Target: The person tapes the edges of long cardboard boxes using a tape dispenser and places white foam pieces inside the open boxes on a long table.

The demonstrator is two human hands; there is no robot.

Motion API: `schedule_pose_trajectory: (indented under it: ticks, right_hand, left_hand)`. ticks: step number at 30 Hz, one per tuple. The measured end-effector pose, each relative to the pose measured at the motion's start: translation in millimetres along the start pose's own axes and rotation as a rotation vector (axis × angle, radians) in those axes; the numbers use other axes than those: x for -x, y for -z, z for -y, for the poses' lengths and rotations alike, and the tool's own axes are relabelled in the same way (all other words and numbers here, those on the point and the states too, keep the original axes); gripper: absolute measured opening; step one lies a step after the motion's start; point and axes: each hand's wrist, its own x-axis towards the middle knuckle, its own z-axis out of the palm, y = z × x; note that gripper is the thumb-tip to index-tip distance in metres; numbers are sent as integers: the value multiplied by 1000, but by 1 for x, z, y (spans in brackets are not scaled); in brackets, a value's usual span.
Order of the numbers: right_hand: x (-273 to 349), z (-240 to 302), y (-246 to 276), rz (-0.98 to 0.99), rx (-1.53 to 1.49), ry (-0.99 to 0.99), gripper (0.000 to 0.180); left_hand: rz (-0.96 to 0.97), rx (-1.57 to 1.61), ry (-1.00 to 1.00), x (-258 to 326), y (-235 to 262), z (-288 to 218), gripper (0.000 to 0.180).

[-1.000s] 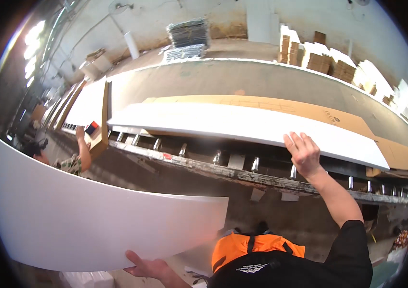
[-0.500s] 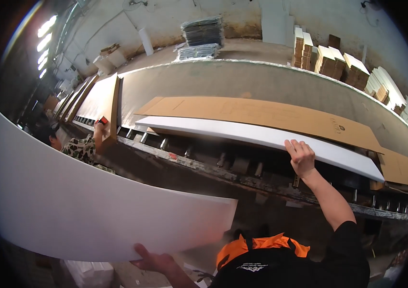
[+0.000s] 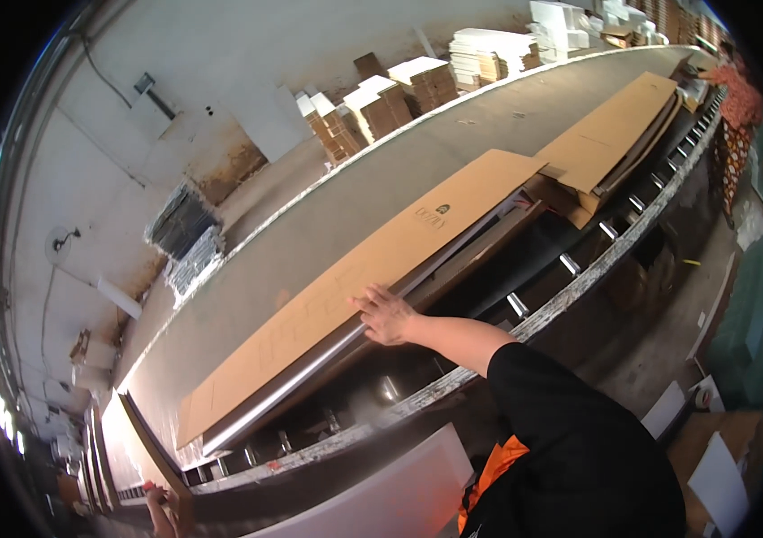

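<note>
A long brown cardboard carton (image 3: pixel 301 309) lies open on the roller conveyor, its wide flap laid back over the grey surface behind. My right hand (image 3: pixel 386 316) reaches across to it, fingers apart and slightly bent, the fingertips touching near the flap's front edge. Beneath this hand runs a long narrow pale strip (image 3: pixel 287 394) along the carton's opening. Part of a large smooth white panel (image 3: pixel 381 493) shows at the lower edge, in front of the conveyor. My left hand is out of view.
Another open carton (image 3: pixel 615 134) follows to the right, near a person (image 3: pixel 738 117) in patterned clothes. At lower left a co-worker's hand (image 3: pixel 159 507) is beside a standing carton (image 3: pixel 144 439). Metal rollers (image 3: pixel 570 264) line the conveyor. Stacked boxes (image 3: pixel 422 81) stand behind.
My view has swung to the right. My right hand has left the white board's top edge and now touches the carton's flap edge. My left hand has gone out of view.
</note>
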Motion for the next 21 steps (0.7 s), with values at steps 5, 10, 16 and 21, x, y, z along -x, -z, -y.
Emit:
schedule_pose_trajectory:
  ticks: [5,10,16,21]
  right_hand:
    - [-34,51,44,322,23,-126,54]
    - [41,110,96,203,-1153,492,41]
    - [212,133,175,-115,-739,21,89]
    - [269,136,274,-126,-915,-478,53]
  left_hand:
    - [212,38,28,11,-77,-15,89]
    - [521,176,145,38,-146,-15,87]
    - [893,386,379,69,-200,-18,84]
    - [1110,557,657,85,-219,-25,82]
